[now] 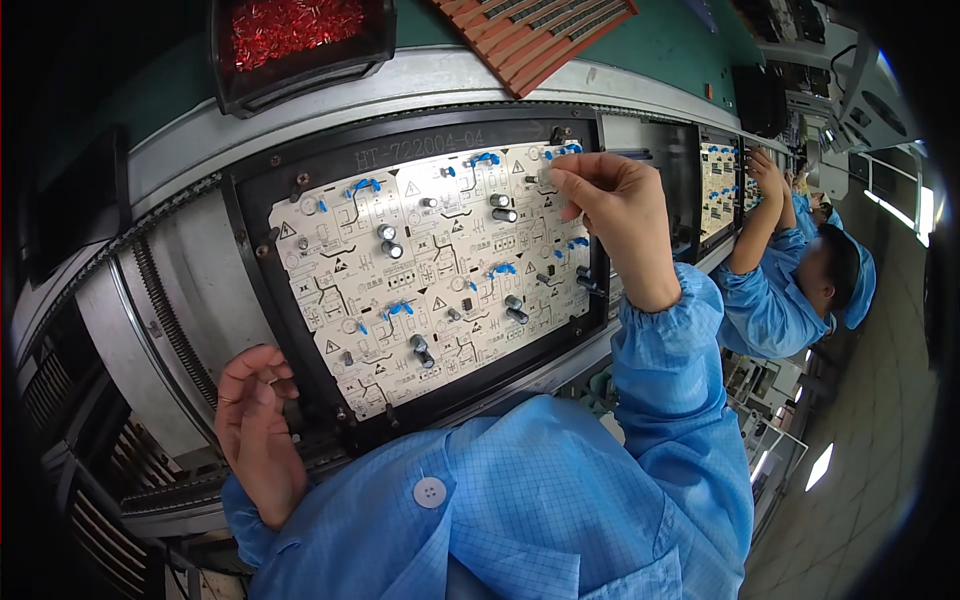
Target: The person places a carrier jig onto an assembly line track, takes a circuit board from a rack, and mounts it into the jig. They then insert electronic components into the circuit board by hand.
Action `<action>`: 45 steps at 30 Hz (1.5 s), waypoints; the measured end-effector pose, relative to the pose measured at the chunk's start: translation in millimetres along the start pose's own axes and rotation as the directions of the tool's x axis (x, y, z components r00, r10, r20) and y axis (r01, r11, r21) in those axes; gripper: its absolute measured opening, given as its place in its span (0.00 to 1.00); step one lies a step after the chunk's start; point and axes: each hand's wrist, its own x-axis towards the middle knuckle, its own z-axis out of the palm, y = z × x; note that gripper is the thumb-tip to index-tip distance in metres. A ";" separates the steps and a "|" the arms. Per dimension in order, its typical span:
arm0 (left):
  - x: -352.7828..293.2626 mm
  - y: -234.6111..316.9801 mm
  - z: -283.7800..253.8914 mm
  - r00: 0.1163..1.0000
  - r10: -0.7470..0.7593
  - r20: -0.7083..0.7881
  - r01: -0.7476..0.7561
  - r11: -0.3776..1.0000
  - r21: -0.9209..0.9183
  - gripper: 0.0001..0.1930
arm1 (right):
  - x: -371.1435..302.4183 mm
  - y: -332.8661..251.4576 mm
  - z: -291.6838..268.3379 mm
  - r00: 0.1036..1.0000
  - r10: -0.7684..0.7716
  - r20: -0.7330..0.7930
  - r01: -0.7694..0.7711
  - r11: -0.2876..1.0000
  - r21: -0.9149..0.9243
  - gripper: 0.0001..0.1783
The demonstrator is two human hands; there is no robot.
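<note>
A cream circuit board panel (440, 270) lies in a black frame (420, 118) in front of me. Blue parts, dark capacitors with silvery tops (388, 240) and small black parts stand on it. Over the panel's far right corner is my right hand (615, 200), thumb and forefinger pinched together. What they grip is too small to make out. My left hand (258, 430) is beside the frame's near left corner, off the panel. Its fingers are curled and the thumb meets them around a tiny thing I cannot identify.
A black bin (300, 85) of small red parts stands at the back left, and an orange slotted rack (540, 40) at the back. A conveyor rail (430, 85) runs along the frame. To the right, a co-worker in blue (790, 290) reaches over another board (718, 185).
</note>
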 end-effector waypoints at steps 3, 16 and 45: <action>-0.3 0.7 -2.9 1.000 -0.006 0.026 0.007 1.000 -0.015 0.15 | -0.4 -0.7 3.1 1.000 -0.011 -0.026 0.011 1.000 0.005 0.10; -2.6 2.4 -9.5 0.999 -0.033 0.040 0.034 0.999 -0.025 0.18 | -2.5 -8.3 7.6 0.997 0.042 -0.064 -0.043 0.999 -0.007 0.10; -1.9 -1.9 -21.4 0.997 -0.051 0.055 0.053 0.998 -0.044 0.20 | -6.1 -9.2 12.2 0.993 0.059 -0.103 -0.059 0.998 0.000 0.10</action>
